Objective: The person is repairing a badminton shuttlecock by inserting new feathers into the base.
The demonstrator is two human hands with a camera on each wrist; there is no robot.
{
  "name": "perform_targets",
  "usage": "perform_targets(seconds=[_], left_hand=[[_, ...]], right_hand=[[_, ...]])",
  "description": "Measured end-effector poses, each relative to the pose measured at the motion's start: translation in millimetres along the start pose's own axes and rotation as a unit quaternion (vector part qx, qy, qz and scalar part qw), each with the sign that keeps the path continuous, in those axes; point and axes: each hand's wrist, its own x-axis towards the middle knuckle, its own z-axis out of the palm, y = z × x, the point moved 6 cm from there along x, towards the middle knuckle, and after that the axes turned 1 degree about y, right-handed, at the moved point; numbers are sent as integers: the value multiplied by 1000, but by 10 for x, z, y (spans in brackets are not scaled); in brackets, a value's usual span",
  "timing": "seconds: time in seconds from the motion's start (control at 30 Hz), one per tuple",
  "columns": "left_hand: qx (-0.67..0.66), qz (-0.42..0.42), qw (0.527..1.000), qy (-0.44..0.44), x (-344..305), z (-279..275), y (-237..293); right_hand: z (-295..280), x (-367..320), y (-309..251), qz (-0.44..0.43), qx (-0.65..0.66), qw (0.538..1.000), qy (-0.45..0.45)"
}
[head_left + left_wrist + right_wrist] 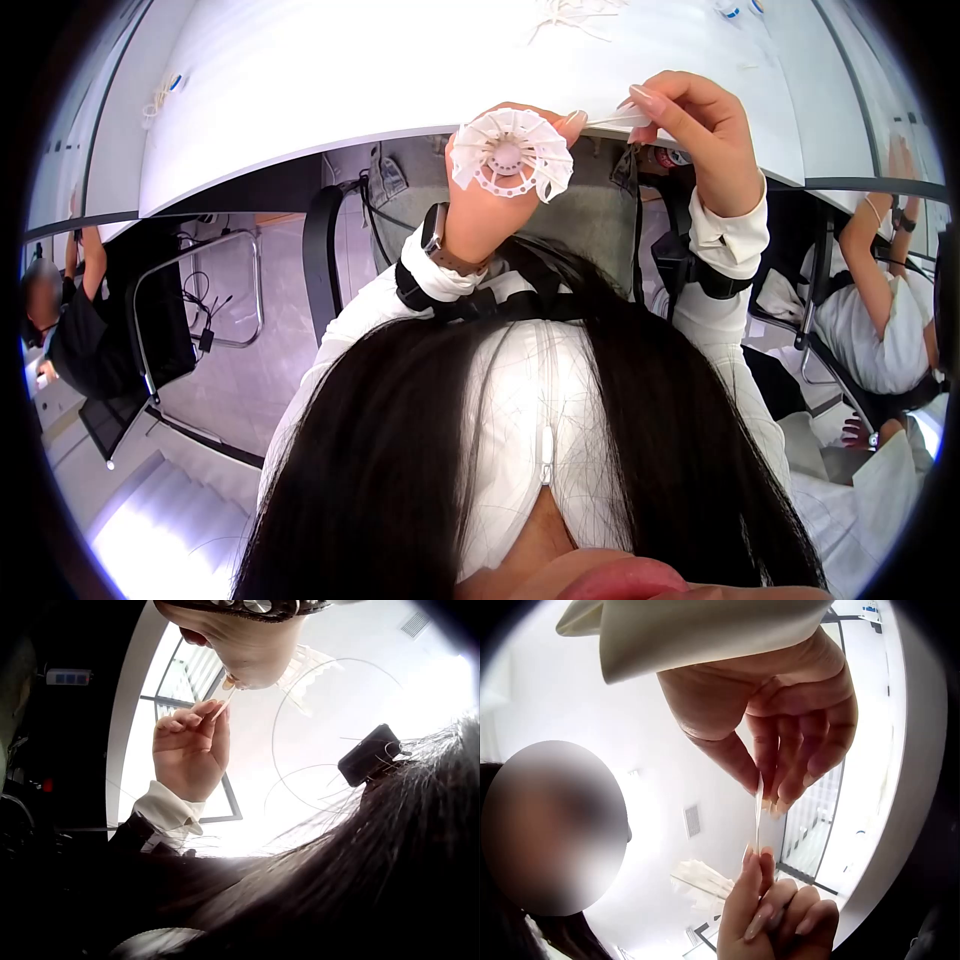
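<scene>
A white, wheel-shaped lattice piece with a round hub and radiating ribs is held by my left hand in the head view. That hand's thumb and finger also pinch one end of a thin white strip. Right of it, my right hand pinches the strip's other end between thumb and fingertips, so the strip spans the two hands. In the right wrist view the right hand is above and the left hand below, its other fingers curled.
The white table lies beyond the hands, its front edge just under them. A pile of white strips is at its far side, and a small roll with pale strands at the left. People sit at both sides.
</scene>
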Motion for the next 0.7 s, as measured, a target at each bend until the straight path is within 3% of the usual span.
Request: perform_targets(seconds=[0.17,0.3,0.47,0.6,0.7], left_hand=[[-23,-13,1000,8,-5,13,-17],[49,17,999,-9,0,23,-18],[26,-17,999,-12,-1,27,-13],[49,-5,999,-22,5,29,-27],[35,15,999,-18,9,39,-19]], right_hand=[[-127,2,-47,-45,-37,998,34],[-89,10,-94,-49,-36,998,24],[89,-23,-130,-103,-99,987,-69],[121,8,-61,-84,-90,991,-44],[126,1,10,-18,-89,992,-84]])
